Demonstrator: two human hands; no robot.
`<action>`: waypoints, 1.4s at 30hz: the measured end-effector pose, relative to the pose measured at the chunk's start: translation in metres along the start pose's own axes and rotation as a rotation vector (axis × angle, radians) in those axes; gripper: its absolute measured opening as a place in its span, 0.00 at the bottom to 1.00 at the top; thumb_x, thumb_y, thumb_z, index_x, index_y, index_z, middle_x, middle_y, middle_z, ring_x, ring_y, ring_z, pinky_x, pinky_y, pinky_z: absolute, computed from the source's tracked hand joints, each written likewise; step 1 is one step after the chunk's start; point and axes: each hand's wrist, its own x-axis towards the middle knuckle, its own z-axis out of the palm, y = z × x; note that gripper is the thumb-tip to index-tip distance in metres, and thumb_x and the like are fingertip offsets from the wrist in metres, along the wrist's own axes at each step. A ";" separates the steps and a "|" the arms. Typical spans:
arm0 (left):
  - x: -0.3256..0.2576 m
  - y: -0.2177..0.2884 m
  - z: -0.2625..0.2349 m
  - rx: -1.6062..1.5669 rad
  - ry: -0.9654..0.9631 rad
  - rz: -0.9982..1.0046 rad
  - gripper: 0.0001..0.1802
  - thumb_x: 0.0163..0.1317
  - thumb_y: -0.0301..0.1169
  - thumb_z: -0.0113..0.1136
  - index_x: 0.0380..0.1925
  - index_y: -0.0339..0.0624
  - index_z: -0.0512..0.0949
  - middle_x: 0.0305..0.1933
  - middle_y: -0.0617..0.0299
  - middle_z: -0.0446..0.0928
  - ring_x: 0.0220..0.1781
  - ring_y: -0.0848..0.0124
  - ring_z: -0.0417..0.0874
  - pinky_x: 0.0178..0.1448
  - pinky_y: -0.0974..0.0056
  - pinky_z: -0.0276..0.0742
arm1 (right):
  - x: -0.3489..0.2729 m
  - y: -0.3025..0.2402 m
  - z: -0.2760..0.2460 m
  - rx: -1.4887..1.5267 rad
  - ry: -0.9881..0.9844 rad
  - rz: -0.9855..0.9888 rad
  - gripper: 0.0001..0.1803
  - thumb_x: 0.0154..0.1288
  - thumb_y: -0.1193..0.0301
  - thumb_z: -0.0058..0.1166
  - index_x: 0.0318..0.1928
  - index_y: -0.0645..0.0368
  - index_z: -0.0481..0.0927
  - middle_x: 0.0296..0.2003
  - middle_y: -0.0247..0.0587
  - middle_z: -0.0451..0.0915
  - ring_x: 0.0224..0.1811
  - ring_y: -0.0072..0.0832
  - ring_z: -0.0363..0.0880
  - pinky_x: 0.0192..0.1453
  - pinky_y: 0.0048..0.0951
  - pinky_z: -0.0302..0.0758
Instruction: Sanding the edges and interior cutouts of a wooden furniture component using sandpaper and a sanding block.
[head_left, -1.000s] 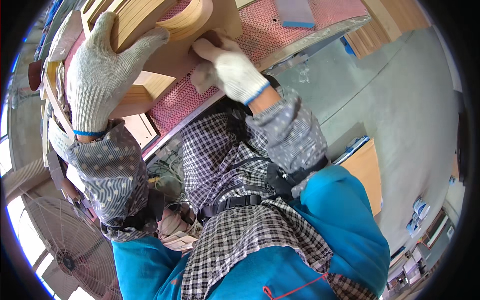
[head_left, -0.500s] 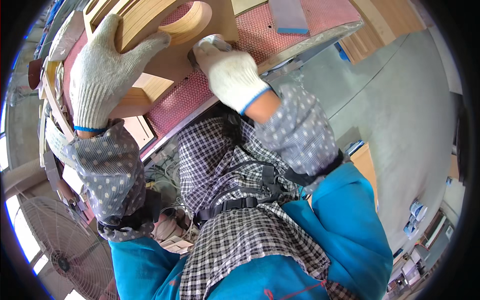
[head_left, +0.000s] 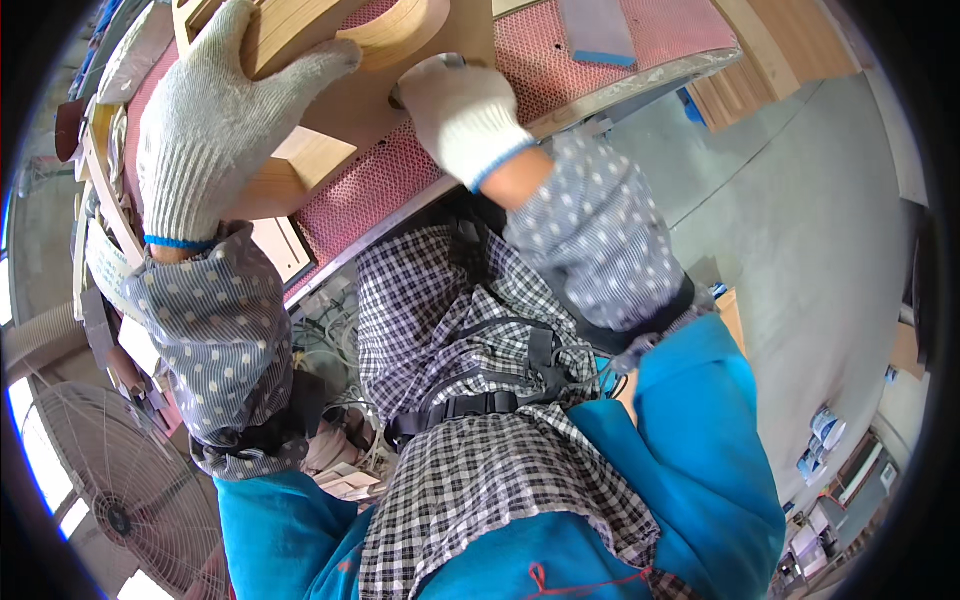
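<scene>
My left hand (head_left: 215,130), in a white knit glove with a blue cuff, grips a curved wooden workpiece (head_left: 300,30) at the top of the view. Its thumb is stretched along the curved wood and its fingers go over the far side. Close to the workpiece's flat brown face (head_left: 440,45), on its near right part, is my gloved right hand (head_left: 462,110). Its fingers are closed around a small, dark-edged thing that is mostly hidden and that I cannot make out. The workpiece's top is cut off by the frame.
A red patterned mat (head_left: 350,215) covers the bench. On it lies a grey flat piece with a blue edge (head_left: 600,30). Wooden boards (head_left: 770,60) stand beyond the bench's right end. A large fan (head_left: 120,500) is at lower left; hoses (head_left: 325,350) run under the bench.
My right hand has moved slightly up and left along the brown face. The workpiece and the bench sit a little further right and up in view. My left hand keeps its grip.
</scene>
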 end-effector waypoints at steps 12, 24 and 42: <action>-0.002 -0.006 0.006 0.001 0.035 0.062 0.36 0.59 0.59 0.72 0.51 0.36 0.82 0.36 0.52 0.87 0.39 0.61 0.91 0.43 0.60 0.86 | 0.010 0.006 0.015 0.112 0.091 -0.036 0.13 0.66 0.72 0.54 0.47 0.53 0.87 0.41 0.48 0.87 0.46 0.47 0.89 0.44 0.44 0.87; 0.000 -0.009 0.009 0.006 0.065 0.099 0.35 0.59 0.58 0.72 0.51 0.36 0.82 0.35 0.53 0.86 0.38 0.63 0.90 0.42 0.61 0.85 | 0.005 0.009 0.035 0.180 0.211 -0.045 0.13 0.66 0.72 0.53 0.48 0.51 0.85 0.48 0.47 0.86 0.42 0.48 0.89 0.43 0.45 0.87; -0.006 -0.011 -0.001 0.036 0.071 0.074 0.34 0.60 0.57 0.71 0.50 0.36 0.82 0.34 0.54 0.86 0.36 0.65 0.90 0.40 0.62 0.84 | -0.001 -0.002 0.030 0.195 0.349 -0.118 0.17 0.60 0.76 0.56 0.52 0.55 0.82 0.51 0.42 0.84 0.53 0.42 0.86 0.46 0.39 0.87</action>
